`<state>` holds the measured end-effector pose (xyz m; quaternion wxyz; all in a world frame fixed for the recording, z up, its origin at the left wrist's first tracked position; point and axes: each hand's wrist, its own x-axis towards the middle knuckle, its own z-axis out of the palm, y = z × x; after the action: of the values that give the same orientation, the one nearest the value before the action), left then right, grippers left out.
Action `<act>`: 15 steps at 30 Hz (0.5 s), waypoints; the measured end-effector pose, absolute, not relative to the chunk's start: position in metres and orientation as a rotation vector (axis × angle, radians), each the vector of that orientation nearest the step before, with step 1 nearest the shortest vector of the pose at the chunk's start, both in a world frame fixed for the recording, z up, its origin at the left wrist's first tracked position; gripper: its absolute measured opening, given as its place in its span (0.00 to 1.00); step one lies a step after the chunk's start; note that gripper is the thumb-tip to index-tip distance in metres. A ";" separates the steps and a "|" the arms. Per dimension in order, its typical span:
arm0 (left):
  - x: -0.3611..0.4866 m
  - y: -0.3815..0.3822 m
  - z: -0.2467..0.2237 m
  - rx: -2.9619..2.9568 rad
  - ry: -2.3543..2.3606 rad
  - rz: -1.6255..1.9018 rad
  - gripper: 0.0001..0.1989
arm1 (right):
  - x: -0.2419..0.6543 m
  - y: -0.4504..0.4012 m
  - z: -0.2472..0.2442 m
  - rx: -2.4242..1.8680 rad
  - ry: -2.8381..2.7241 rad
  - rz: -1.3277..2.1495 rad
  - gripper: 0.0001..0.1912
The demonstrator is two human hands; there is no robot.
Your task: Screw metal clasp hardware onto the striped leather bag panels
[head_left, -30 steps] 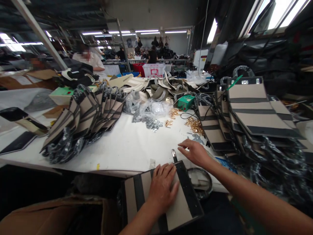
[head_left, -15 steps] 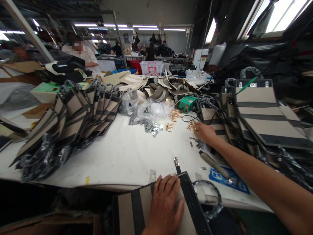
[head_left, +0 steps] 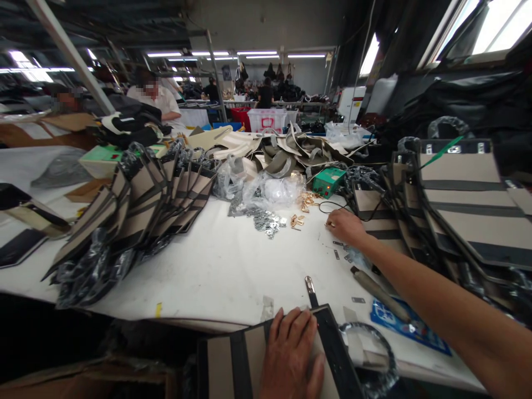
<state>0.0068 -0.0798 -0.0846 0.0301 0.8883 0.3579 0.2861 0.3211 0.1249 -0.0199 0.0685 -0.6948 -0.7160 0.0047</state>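
My left hand (head_left: 290, 354) lies flat with fingers stretched on a beige and black bag panel (head_left: 219, 363) at the table's front edge. A plastic-wrapped handle (head_left: 390, 354) sticks out on the panel's right, and a dark strap with a metal tip (head_left: 310, 286) points away from its top. Over the table's right side, my right hand (head_left: 346, 226) has its fingers pinched together; a small gold-coloured bit shows at the fingertips, too small to name. Small flat metal plates (head_left: 336, 254) lie just below that hand. Gold hardware pieces (head_left: 297, 221) lie to its left.
Stacked bag panels stand at left (head_left: 141, 205) and right (head_left: 457, 194). A green box with a lit lamp (head_left: 328, 182), a plastic bag (head_left: 274, 189) and silver plates (head_left: 269, 223) sit mid-table. A grey-handled tool (head_left: 380, 293) rests on a blue packet (head_left: 428, 332). Other people work farther back.
My right hand has pulled back slightly from the gold pieces, its fingers now pinched. My left hand stays on the panel. The whole view has shifted, so things appear farther right and lower.
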 end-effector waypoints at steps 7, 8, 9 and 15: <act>0.006 -0.083 -0.072 2.675 1.105 0.780 0.26 | 0.286 0.089 -0.030 -1.948 -2.139 0.314 0.08; 0.006 -0.083 -0.071 2.668 1.109 0.774 0.26 | 0.282 0.085 -0.031 -1.925 -2.134 0.356 0.09; 0.006 -0.084 -0.070 2.663 1.111 0.771 0.26 | 0.280 0.082 -0.031 -1.905 -2.129 0.398 0.09; 0.007 -0.086 -0.069 2.652 1.119 0.798 0.25 | 0.282 0.083 -0.025 -1.821 -2.169 0.613 0.07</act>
<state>0.0074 -0.0861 -0.0690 0.0772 0.8852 0.3736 0.2663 0.2824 0.0829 -0.0255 0.1216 -0.6236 -0.7431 0.2101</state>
